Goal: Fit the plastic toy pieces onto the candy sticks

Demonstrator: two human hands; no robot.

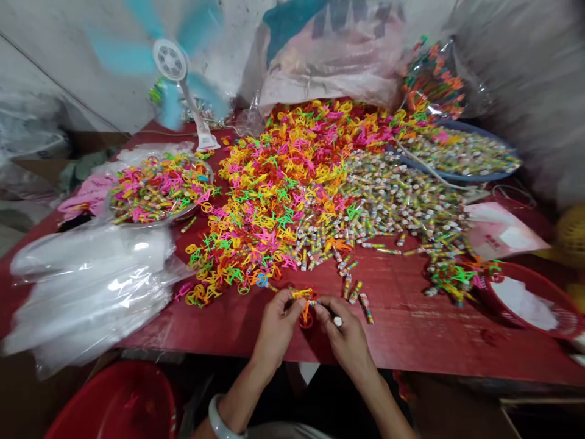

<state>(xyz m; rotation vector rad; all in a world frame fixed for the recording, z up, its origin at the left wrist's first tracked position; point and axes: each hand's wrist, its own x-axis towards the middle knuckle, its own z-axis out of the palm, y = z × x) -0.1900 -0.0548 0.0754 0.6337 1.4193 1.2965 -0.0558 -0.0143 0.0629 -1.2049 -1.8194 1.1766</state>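
Note:
My left hand (280, 320) is closed, thumb and fingers pinching a small yellow plastic toy piece (301, 294) just above the table's front part. Close against it, my right hand (342, 332) is closed around a small wrapped candy roll (337, 321), whose white end sticks out between the fingers. An orange plastic piece (305, 312) with a red ring shows between the two hands; whether it is held or lies on the table I cannot tell. Several loose wrapped rolls (355, 292) lie just beyond my right hand. Fingertips partly hide what they grip.
A large heap of coloured plastic pieces (260, 213) adjoins a heap of wrapped rolls (402, 189). Left are a filled bowl (208, 177), clear plastic bags (100, 274) and a spinning fan (170, 60). A red basket (564, 305) and blue tray (507, 174) stand right.

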